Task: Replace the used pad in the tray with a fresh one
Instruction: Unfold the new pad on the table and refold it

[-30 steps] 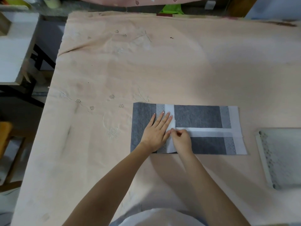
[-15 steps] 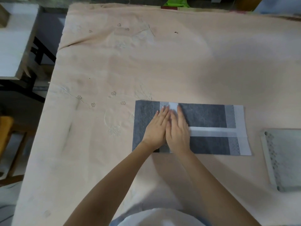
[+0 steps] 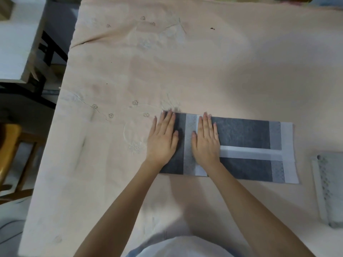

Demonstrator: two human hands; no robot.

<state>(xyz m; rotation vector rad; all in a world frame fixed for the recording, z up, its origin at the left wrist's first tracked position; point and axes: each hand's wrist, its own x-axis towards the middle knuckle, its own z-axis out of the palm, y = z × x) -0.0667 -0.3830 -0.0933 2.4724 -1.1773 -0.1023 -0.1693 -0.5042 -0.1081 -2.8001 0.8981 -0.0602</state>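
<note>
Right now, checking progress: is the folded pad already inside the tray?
No, the pad lies on the tablecloth left of the tray.

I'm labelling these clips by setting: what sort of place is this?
Probably a home room: an embroidered peach cloth covers the table, with a wooden chair beside it and a white side table.
</note>
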